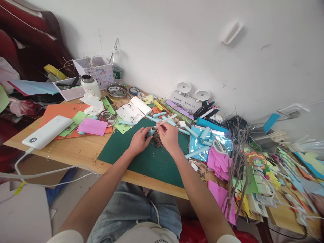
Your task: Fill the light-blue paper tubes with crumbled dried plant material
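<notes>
My left hand [138, 140] is closed round a short light-blue paper tube [151, 132] held over a dark green cutting mat [157, 168]. My right hand [169, 136] pinches a pale flat craft stick [171, 117], its upper end pointing up and to the right. The stick's lower end lies by the tube's mouth; whether it goes inside is hidden by my fingers. Beneath and between both hands is a small heap of brown crumbly bits [158, 141], with crumbs scattered over the mat. More blue paper tubes [193, 132] lie just right of my right hand.
A white power bank [47, 132] with a cable sits at the left table edge. Behind it stand a white bottle [90, 87] and a drawn-on box [102, 76]. Bare twigs [239, 158] rise at the right beside pink paper [219, 162]. Pens [206, 109] lie near the wall.
</notes>
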Available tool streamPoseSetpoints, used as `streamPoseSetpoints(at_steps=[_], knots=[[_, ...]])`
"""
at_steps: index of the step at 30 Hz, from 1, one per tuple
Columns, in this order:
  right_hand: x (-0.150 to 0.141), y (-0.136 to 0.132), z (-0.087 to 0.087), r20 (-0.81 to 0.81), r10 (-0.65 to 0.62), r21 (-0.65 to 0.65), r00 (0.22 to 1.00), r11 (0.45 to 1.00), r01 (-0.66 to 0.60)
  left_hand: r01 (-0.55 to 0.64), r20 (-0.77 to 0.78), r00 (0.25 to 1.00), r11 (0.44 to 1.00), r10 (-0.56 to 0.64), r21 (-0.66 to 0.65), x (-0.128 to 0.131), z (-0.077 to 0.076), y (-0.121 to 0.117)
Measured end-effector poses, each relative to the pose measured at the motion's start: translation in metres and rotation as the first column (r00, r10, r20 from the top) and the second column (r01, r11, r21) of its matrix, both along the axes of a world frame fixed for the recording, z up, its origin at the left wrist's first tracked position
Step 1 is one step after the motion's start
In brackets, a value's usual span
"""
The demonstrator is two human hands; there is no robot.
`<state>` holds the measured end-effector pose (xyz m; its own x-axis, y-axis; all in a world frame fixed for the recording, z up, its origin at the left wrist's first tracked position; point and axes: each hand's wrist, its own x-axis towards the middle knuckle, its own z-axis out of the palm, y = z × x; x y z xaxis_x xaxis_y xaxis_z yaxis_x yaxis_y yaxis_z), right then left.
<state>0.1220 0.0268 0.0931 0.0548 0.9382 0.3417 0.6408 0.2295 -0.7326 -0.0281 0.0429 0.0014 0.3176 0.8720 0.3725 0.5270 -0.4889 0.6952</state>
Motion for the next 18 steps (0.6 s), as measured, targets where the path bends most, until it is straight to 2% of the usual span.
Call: streamPoseSetpoints(at_steps=[10, 18], knots=[[0.000, 0.007, -0.003, 0.058, 0.040, 0.020, 0.997, 0.999, -0.041, 0.001, -0.018, 1.000, 1.000, -0.001, 0.007, 0.000, 0.000, 0.000], [-0.003, 0.020, -0.003, 0.219, 0.114, -0.009, 0.969, 0.993, -0.115, 0.001, -0.033, 0.999, 1.000, 0.000, 0.011, 0.000, 0.001, -0.001]])
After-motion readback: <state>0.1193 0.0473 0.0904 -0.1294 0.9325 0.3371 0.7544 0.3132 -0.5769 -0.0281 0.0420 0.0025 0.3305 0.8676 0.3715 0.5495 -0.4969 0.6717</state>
